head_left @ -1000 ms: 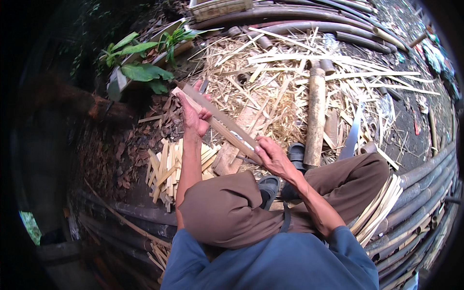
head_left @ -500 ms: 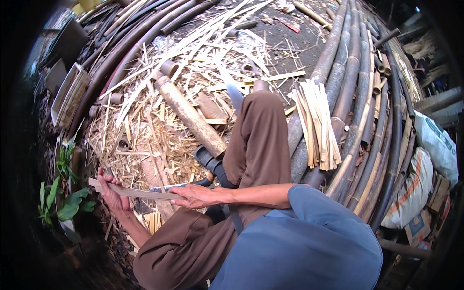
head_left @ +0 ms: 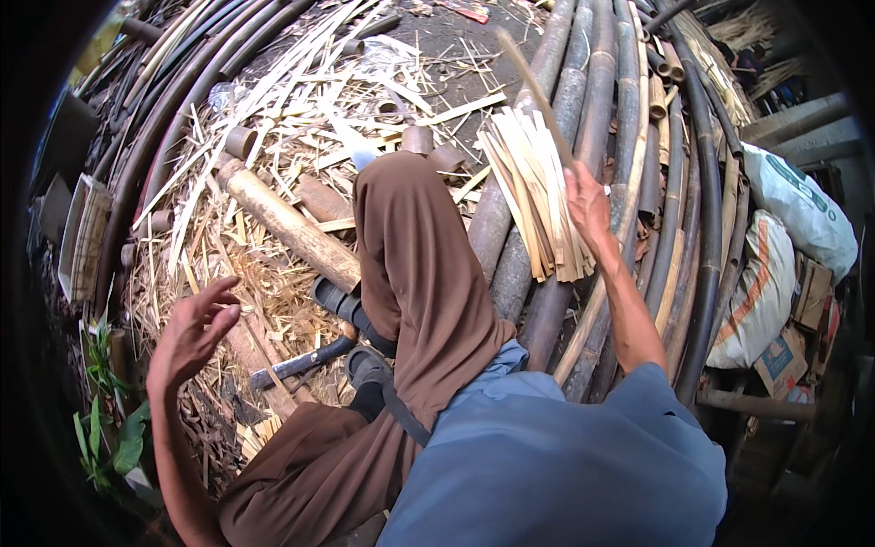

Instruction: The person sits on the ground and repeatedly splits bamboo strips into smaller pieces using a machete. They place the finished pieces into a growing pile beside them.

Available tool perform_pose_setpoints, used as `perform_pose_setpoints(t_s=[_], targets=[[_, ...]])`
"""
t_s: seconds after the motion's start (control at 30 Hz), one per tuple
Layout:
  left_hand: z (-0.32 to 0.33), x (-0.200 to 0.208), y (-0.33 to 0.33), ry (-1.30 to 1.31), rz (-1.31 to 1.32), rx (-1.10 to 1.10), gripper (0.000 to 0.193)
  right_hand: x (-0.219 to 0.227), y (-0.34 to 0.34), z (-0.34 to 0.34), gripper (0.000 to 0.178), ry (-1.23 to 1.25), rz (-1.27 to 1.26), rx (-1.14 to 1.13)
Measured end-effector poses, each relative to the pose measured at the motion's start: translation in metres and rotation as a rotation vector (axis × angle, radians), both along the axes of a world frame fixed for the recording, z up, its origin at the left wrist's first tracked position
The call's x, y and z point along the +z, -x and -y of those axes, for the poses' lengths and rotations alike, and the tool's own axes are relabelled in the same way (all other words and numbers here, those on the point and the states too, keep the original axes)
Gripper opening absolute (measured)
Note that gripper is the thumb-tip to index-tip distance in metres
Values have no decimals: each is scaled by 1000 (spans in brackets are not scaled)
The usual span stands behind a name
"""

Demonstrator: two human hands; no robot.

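Note:
My right hand [head_left: 589, 208] is closed on the lower end of a thin bamboo strip [head_left: 536, 91], which is tilted up and away to the left. It is just right of a pile of pale split bamboo strips [head_left: 524, 196] lying across the long poles. My left hand [head_left: 194, 330] is raised at the left with its fingers apart, holding nothing. Below and to its right, by my sandal [head_left: 369, 366], lies what looks like a knife [head_left: 301, 365], with a greyish straight part and a dark handle.
Long bamboo poles [head_left: 597, 82] run along the right, with white sacks [head_left: 755, 292] beyond them. A thick bamboo piece [head_left: 287, 223] lies among shavings [head_left: 196, 246] in front of me. Green leaves [head_left: 129, 436] grow at the left edge.
Both hands held the strip at the left before. My left hand has let go, and my right hand has swung across to the right with the strip. The view has shifted rightward.

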State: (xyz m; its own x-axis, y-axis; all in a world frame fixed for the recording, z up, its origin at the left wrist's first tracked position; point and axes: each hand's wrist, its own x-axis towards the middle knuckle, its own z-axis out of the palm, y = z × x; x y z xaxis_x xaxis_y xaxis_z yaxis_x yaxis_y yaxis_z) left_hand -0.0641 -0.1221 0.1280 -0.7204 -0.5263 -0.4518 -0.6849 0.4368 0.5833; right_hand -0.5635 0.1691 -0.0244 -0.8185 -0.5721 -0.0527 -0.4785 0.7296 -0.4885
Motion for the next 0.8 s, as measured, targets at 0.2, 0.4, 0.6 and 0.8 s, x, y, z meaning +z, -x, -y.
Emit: perform_pose_setpoints(t_s=[0.2,0.4,0.6,0.8], targets=[[-26,-38,3,-1,212,-187,50,-77,52,-73,33,-112,-130,-59],[-13,-69,-15,18,278,-147,51,-98,51,-85,40,10,-336,3],[-14,-82,-25,13,294,-202,49,-57,-5,-60,46,-131,-169,114],[-10,-88,-25,16,280,-187,49,-90,36,-92,44,8,-181,182]])
